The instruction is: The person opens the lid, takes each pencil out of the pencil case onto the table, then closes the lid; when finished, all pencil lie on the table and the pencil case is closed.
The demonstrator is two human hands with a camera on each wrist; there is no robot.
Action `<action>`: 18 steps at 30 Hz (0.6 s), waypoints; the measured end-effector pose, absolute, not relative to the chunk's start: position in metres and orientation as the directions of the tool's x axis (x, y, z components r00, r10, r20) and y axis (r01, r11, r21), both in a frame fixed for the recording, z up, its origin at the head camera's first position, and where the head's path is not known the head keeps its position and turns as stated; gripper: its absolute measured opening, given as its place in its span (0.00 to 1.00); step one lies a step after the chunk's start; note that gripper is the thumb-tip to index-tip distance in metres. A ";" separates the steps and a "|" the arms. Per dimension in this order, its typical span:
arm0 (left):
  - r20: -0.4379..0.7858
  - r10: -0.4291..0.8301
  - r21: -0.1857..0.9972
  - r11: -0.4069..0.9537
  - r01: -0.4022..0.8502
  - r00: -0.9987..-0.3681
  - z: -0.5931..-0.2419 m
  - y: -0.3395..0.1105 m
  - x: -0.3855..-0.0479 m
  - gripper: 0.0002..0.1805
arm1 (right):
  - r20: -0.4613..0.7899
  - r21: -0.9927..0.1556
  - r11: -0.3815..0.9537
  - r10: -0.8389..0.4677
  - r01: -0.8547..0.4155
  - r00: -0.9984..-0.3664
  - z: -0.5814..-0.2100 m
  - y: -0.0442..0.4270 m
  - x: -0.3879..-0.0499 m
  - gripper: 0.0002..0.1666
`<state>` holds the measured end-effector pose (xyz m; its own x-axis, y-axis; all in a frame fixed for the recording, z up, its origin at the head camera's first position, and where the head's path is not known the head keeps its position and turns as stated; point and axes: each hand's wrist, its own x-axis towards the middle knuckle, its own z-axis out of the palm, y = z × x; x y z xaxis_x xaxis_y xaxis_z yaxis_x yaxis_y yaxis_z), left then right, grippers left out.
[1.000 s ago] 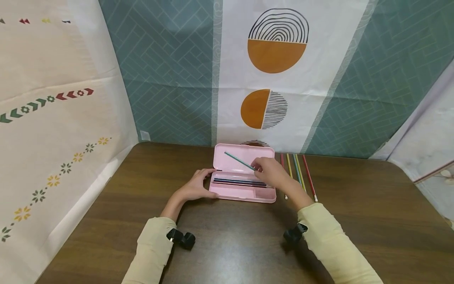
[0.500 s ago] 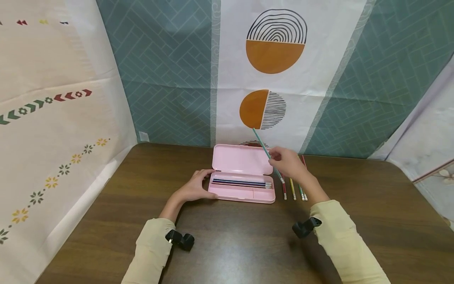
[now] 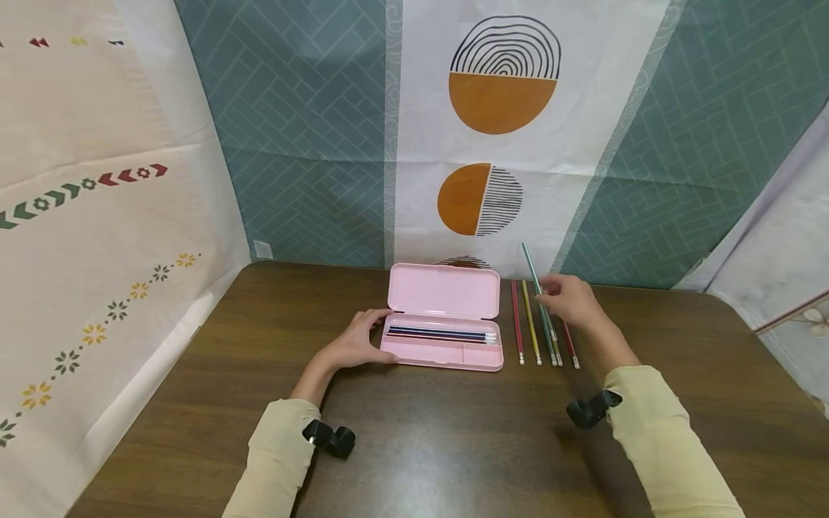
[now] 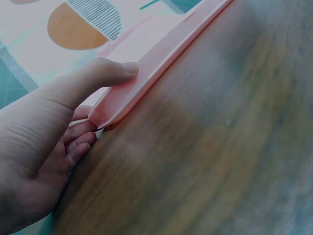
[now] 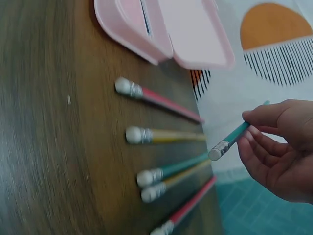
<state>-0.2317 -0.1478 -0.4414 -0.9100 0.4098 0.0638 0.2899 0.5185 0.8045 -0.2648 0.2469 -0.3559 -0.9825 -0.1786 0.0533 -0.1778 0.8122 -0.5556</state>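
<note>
An open pink pencil case [image 3: 421, 350] stands near the table's back edge, its lid tilted back. Several dark pencils [image 3: 440, 334] lie in its long rear compartment. My left hand [image 3: 352, 342] grips the case's left end, thumb on the front rim and fingers round the end, as the left wrist view shows. Between thumb and fingers, my right hand [image 3: 573, 298] pinches a teal pencil [image 5: 238, 131], held raised over the loose pencils with its eraser end toward me. Below it on the table lie a red pencil [image 3: 517, 324], a yellow pencil [image 3: 531, 324] and several others, partly hidden.
A brown wooden table [image 3: 414, 439] carries everything. Patterned cloth [image 3: 311, 144] hangs directly behind its back edge, and a cream cloth [image 3: 116, 252] hangs along the left side. The loose pencils lie just right of the case, erasers toward me.
My right hand has moved right with the teal pencil, from above the case to above the loose pencils, and the pencil has turned more upright in view. My left hand keeps its grip on the case.
</note>
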 end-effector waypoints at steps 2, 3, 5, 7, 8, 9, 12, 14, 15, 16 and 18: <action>0.064 0.411 0.808 0.513 0.289 -0.909 -0.441 -0.148 -0.232 0.50 | 0.026 -0.557 0.815 -0.173 -0.159 -0.984 -0.356 0.256 -0.263 0.24; 0.065 0.413 0.809 0.512 0.290 -0.909 -0.441 -0.148 -0.232 0.50 | 0.017 -0.554 0.818 -0.173 -0.153 -0.985 -0.357 0.261 -0.263 0.24; 0.063 0.414 0.810 0.510 0.289 -0.908 -0.441 -0.148 -0.231 0.50 | -0.001 -0.542 0.828 -0.172 -0.144 -0.985 -0.359 0.270 -0.261 0.25; 0.061 0.414 0.809 0.513 0.288 -0.908 -0.441 -0.149 -0.231 0.50 | -0.025 -0.542 0.831 -0.168 -0.128 -0.985 -0.362 0.278 -0.259 0.26; 0.063 0.415 0.805 0.517 0.292 -0.908 -0.441 -0.149 -0.232 0.50 | -0.035 -0.539 0.833 -0.167 -0.122 -0.985 -0.364 0.282 -0.258 0.26; 0.066 0.415 0.800 0.521 0.297 -0.907 -0.442 -0.149 -0.232 0.50 | -0.044 -0.537 0.836 -0.166 -0.116 -0.985 -0.366 0.285 -0.257 0.26; 0.070 0.414 0.799 0.522 0.300 -0.907 -0.443 -0.150 -0.232 0.50 | -0.070 -0.538 0.837 -0.161 -0.099 -0.984 -0.373 0.294 -0.253 0.25; 0.073 0.413 0.801 0.518 0.300 -0.908 -0.443 -0.151 -0.232 0.50 | -0.083 -0.539 0.837 -0.159 -0.090 -0.984 -0.377 0.299 -0.251 0.25; 0.070 0.411 0.803 0.517 0.296 -0.909 -0.443 -0.151 -0.232 0.50 | -0.089 -0.545 0.834 -0.158 -0.085 -0.983 -0.379 0.302 -0.250 0.25; 0.067 0.410 0.805 0.516 0.292 -0.910 -0.443 -0.151 -0.231 0.50 | -0.097 -0.550 0.832 -0.156 -0.078 -0.983 -0.381 0.304 -0.249 0.25; 0.064 0.406 0.805 0.519 0.288 -0.911 -0.443 -0.151 -0.231 0.50 | -0.109 -0.557 0.828 -0.150 -0.064 -0.983 -0.385 0.307 -0.247 0.25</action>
<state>-0.2312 -0.1508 -0.4429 -0.9115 0.4064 0.0640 0.2881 0.5194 0.8045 -0.2471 0.3068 -0.3851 -0.9827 -0.1498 -0.1088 -0.0645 0.8279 -0.5571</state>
